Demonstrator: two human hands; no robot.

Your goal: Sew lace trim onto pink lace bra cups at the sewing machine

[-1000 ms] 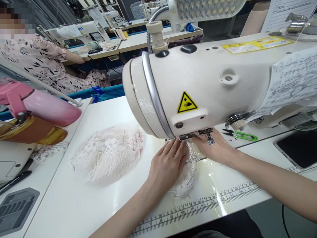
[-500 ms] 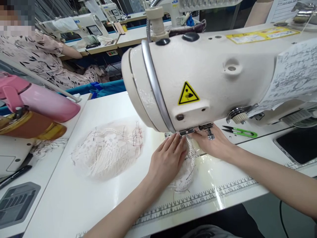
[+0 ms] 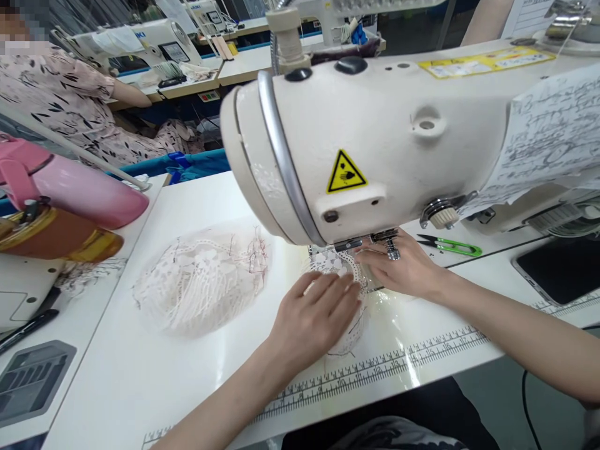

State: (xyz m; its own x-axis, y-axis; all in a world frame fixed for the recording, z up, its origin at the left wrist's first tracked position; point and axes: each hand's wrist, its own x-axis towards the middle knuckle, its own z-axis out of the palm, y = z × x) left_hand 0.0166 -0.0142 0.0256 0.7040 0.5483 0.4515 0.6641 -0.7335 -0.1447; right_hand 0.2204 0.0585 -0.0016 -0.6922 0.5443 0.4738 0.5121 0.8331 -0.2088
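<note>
On the sewing machine bed lies a white lace piece [image 3: 349, 340] with a dotted edge and dark thread ends, partly under the needle area. My left hand [image 3: 316, 315] is over its near side, palm down, fingers loosely stretched and a little apart; its thumb is hidden. My right hand [image 3: 407, 265] is at the right edge of the lace, just beside the presser foot area, fingertips closed on the edge and partly hidden by metal parts. The white sewing machine head [image 3: 375, 137] hangs over both hands. A bundle of white lace [image 3: 201, 281] with reddish threads rests to the left.
Green thread snips [image 3: 452, 245] and a black phone [image 3: 562, 269] lie to the right. A printed ruler [image 3: 356, 378] runs along the front edge. At left are a pink bottle [image 3: 94, 187] and an amber cup [image 3: 60, 231]. Another person [image 3: 70, 106] sits beyond.
My left hand has drawn back from the needle area toward me, uncovering more lace. My right hand stays beside the presser foot area. The view has shifted slightly.
</note>
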